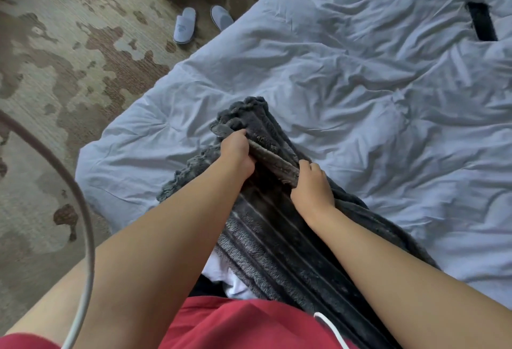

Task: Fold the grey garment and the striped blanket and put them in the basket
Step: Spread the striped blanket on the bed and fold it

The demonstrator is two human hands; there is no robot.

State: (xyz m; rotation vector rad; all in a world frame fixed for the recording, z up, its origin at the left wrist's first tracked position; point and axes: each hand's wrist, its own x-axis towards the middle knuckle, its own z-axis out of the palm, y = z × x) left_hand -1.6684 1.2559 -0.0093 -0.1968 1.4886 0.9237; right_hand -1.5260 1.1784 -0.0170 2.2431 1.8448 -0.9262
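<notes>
A dark grey ribbed, striped plush blanket point(277, 243) lies bunched over the near corner of the bed and runs down toward my body. My left hand point(238, 152) is closed on a raised fold of it near its far end. My right hand point(310, 185) grips the same fold a little to the right and nearer me. The fold is stretched between the two hands. A bit of white cloth point(221, 268) peeks out under the blanket's near edge. No basket shows in this view.
The bed carries a rumpled pale blue duvet point(360, 71). A black flat object point(482, 20) lies on it at the far right. Two pale slippers point(185, 26) sit on the patterned carpet point(55, 71) beyond the bed corner. A white cable point(83, 210) arcs at my left.
</notes>
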